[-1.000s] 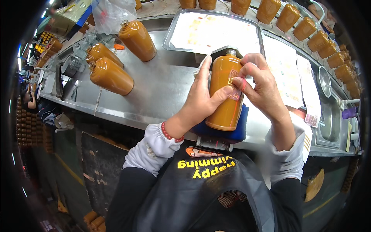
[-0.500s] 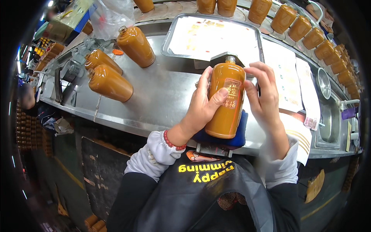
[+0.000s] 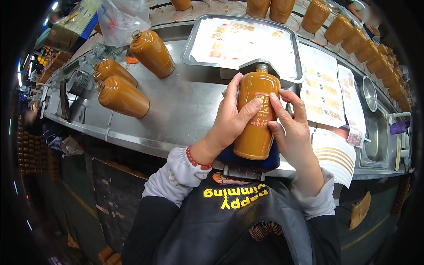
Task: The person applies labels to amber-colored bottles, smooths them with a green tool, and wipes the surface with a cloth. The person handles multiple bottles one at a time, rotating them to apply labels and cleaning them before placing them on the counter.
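A glossy amber-brown bottle (image 3: pixel 254 143) with a clear glass neck lies tilted in front of me over a dark blue padded rest (image 3: pixel 271 161). My left hand (image 3: pixel 229 117) grips its left side, thumb across the front. A decal (image 3: pixel 261 108) with gold and reddish lettering sits on the bottle's front. My right hand (image 3: pixel 291 123) touches the bottle's right side, thumb and fingertips on the decal's right edge; whether it pinches anything there I cannot make out. Behind the bottle's neck, a dark metal bracket (image 3: pixel 274 66) shows in part.
Three similar brown bottles (image 3: pixel 152 55) stand at left on the steel bench (image 3: pixel 176 106). A metal tray (image 3: pixel 190 53) holds a white decal sheet. More decal sheets (image 3: pixel 324 88) lie right, near a metal bowl (image 3: pixel 369 93) and a sink (image 3: pixel 377 145). Bottles line the conveyor (image 3: pixel 207 9) behind.
My right hand has come in from the right and down onto the bottle's front, where its fingertips now touch. The bottles on the conveyor have shifted right. My left hand keeps its grip.
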{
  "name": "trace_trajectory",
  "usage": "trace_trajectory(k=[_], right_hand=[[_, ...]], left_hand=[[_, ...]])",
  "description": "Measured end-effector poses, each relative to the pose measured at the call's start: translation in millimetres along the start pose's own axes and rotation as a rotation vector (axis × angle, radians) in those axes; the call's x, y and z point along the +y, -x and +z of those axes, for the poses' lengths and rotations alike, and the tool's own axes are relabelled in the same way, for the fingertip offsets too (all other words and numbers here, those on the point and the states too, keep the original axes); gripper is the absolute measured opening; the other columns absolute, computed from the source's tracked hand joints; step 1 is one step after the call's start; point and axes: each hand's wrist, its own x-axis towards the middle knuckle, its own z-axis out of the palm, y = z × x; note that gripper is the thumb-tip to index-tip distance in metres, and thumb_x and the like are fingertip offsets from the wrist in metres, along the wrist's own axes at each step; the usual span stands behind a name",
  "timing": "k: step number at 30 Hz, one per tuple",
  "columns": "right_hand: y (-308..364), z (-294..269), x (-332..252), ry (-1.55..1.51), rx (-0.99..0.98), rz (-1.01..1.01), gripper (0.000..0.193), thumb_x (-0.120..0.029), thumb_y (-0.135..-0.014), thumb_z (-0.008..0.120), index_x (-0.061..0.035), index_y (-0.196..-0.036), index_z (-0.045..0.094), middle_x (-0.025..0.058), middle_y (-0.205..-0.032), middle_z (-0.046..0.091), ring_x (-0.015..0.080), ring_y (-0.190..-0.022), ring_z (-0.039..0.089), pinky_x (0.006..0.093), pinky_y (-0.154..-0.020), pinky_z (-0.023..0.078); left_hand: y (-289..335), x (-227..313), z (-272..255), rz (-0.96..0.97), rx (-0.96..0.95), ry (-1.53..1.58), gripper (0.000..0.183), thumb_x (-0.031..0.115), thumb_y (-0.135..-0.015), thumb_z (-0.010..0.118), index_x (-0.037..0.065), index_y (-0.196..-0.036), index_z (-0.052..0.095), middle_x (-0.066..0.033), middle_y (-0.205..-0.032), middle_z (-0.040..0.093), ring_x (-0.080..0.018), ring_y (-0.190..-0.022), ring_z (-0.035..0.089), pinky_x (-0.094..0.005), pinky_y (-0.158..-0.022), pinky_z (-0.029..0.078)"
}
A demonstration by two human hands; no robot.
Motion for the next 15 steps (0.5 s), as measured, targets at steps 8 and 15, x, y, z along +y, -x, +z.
trace_trajectory(k=[8,15], right_hand=[[7.1,-0.3,-3.3,-0.001,-0.035,0.012,0.049,-0.014,-0.089,0.074,-0.0062,-0.137,0.063,0.0219,-0.14,0.049,0.0369,-0.126,0.052,0.0434,-0.106,0.045],[3.7,1.4,0.0,-0.002,-0.026,-0.006,0.049,-0.015,-0.09,0.073,-0.0068,-0.137,0.063,0.0221,-0.141,0.048,0.0372,-0.127,0.052,0.0439,-0.106,0.045]], left_hand=[[4.0,2.8,-0.3,0.019,-0.034,-0.023,0.09,0.039,-0.098,0.066,-0.011,-0.154,0.016,-0.0277,-0.144,0.046,-0.0286,-0.134,0.049,-0.037,-0.111,0.04],[2.3,-4.7,-1.9,0.053,-0.016,-0.06,0.09,0.04,-0.098,0.066,-0.011,-0.154,0.017,-0.0279,-0.144,0.046,-0.0305,-0.134,0.049,-0.0384,-0.112,0.039]])
